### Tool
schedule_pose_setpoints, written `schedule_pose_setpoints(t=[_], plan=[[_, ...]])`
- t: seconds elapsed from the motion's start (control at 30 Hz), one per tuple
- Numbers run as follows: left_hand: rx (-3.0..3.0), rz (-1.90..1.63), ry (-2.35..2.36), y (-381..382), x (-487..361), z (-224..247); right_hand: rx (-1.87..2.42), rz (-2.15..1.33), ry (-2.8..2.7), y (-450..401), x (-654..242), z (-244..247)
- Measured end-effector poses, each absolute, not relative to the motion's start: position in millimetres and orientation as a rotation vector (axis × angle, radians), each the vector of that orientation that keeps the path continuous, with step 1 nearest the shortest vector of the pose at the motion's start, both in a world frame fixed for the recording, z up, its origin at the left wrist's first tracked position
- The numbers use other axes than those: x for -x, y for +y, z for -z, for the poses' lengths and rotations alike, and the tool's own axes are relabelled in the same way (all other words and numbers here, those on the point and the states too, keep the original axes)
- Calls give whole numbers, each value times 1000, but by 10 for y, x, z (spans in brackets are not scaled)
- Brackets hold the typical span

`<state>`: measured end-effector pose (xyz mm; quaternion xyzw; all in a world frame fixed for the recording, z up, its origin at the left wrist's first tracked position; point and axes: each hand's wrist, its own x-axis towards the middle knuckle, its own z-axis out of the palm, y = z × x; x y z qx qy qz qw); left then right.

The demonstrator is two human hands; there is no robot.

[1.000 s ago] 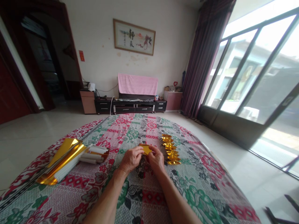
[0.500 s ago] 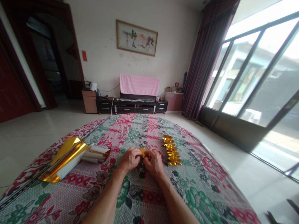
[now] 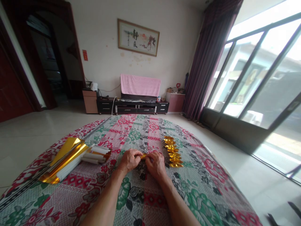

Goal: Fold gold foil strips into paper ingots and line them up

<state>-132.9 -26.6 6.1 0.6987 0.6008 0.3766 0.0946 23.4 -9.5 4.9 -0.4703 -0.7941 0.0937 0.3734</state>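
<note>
A small strip of gold foil paper spans the gap between my two hands, just above the patterned cloth. My left hand pinches its left end between thumb and fingers. On the other end, the curled fingers of my right hand are closed, covering much of the paper. To the right of my hands lies a column of folded gold foil pieces, pointed at both ends and set close together. Left of my hands, sheets of gold foil paper lie in a loose stack, partly rolled.
A floral cloth covers the rounded table under everything. White paper rolls lie beside the gold sheets. Beyond the table stand a low black cabinet and a pink cloth draped over something. Glass doors are at the right.
The gold paper between my hands looks narrower than before. My left hand has shifted slightly left, and my right fingers have closed further over the paper's right end.
</note>
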Motion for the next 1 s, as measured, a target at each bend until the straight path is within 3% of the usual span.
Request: schedule_pose_setpoints(t=[1.0], plan=[[-2170, -1016, 1780, -279, 1434, -74, 1251, -200, -2067, -149, -241, -62]])
